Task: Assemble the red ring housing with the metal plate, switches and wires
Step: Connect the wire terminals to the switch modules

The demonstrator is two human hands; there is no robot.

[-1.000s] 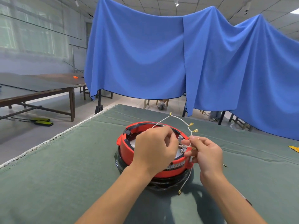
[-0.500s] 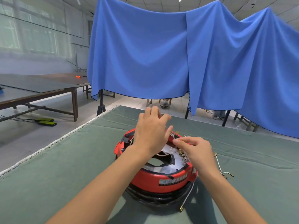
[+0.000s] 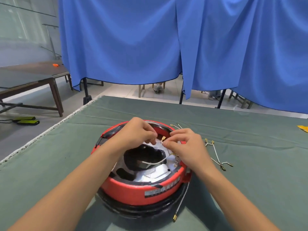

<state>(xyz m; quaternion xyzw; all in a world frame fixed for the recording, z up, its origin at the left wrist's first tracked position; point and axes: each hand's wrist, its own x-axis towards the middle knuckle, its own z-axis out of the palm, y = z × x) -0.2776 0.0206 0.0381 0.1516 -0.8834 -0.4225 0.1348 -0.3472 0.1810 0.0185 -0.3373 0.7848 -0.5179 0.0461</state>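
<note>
Both hands over red ring housing. Left hand and right hand fingers pinch one white wire, I judge to seat its terminal.

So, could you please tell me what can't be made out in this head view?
- Print on the label of the red ring housing: too small and blurred.
- What the small brass terminal plugs into: hidden by the left hand and right hand.
- The housing's far inner wall: behind both hands.
- The yellow object: cut off by the right edge.
</note>
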